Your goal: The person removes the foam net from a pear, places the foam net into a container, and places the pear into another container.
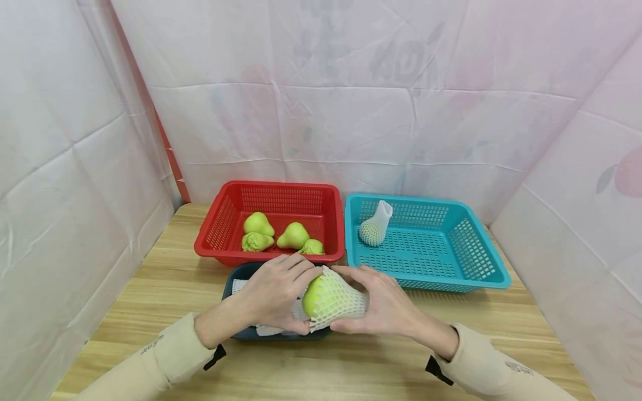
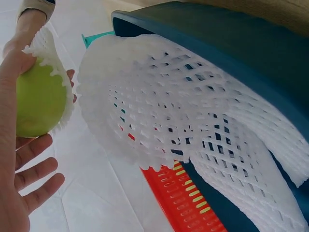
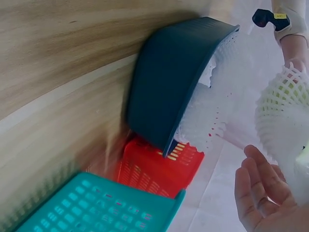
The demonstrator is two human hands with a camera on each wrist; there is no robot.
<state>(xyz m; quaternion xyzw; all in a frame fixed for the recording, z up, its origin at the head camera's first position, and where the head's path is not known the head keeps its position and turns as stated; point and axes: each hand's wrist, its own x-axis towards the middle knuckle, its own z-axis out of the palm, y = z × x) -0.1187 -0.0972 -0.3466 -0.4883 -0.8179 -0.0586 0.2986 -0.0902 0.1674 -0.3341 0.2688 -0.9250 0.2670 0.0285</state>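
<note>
A green pear (image 1: 312, 299) sits partly inside a white foam net sleeve (image 1: 343, 301), held over the dark blue basket (image 3: 166, 82). My left hand (image 1: 273, 292) grips the pear's bare round end and the sleeve's open edge, thumb below and fingers above. From the other side my right hand (image 1: 383, 306) holds the netted narrow end between thumb and fingers. In the left wrist view, green skin of the pear shows past the net's ragged rim. More white foam nets (image 2: 159, 96) lie in the dark blue basket beneath the hands.
Behind stands a red basket (image 1: 281, 258) with several bare green pears (image 1: 293, 236), two with wrinkled-looking surfaces. Right of it, a turquoise basket (image 1: 426, 273) holds one netted pear (image 1: 374, 227). All stand on a wooden table (image 1: 150, 278) enclosed by pale cloth.
</note>
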